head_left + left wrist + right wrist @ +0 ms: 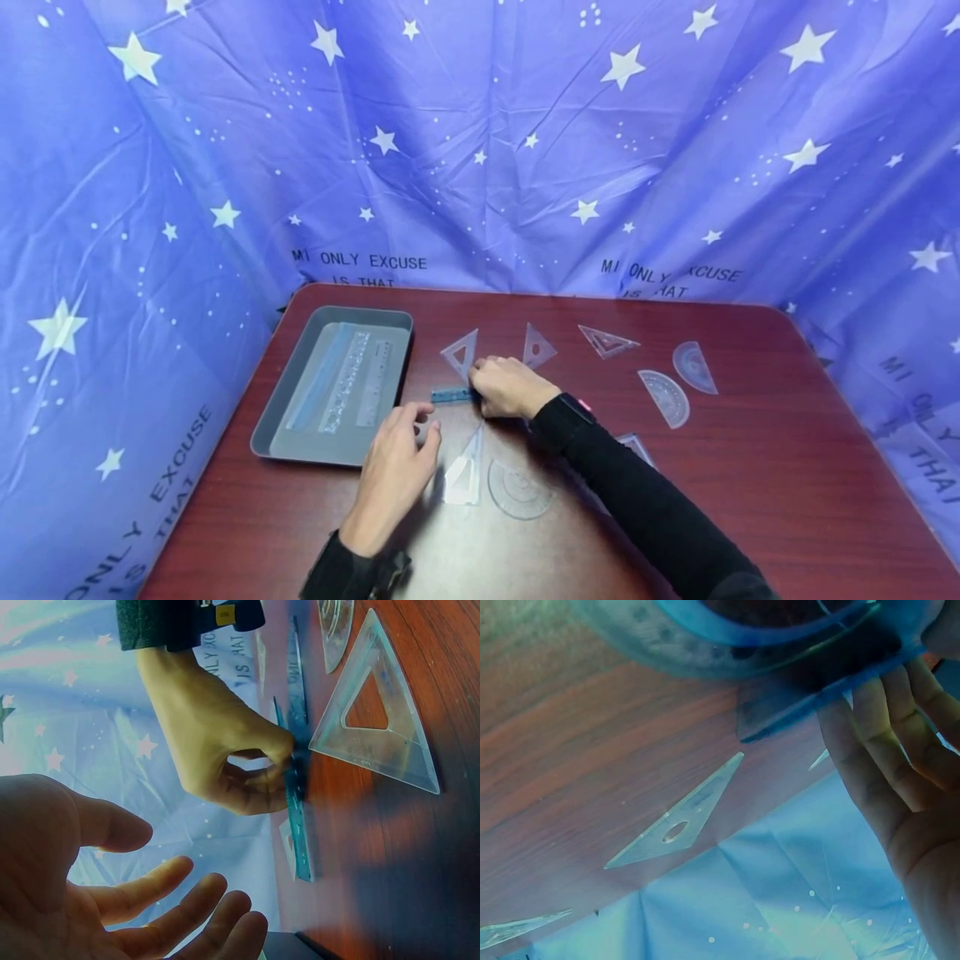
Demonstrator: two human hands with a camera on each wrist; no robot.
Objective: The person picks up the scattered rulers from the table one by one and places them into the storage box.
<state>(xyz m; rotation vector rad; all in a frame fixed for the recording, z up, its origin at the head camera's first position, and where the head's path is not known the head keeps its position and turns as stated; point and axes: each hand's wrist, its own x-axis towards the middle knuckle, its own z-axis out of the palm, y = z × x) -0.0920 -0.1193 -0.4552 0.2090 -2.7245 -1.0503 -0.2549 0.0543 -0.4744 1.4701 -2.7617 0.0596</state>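
We see right grip (513, 386) pinching blue ruler (450, 396), its end jutting out left. Left grip (397, 462) loosely spread; grey tray (285, 396) just left of it, clear set square (472, 485) just right.

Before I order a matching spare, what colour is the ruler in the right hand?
Translucent teal-blue; the ruler shows best in the left wrist view.

I am at a makeshift booth: blue-violet cloth (450, 92) printed with white stars (624, 67) and black words (398, 262) hangs in folds beyond my red-brown bench (765, 483) and along both its sides. The rulers (450, 396) and protractors (664, 400) here suit a desk or classroom, but what room lies behind the cloth I cannot tell.
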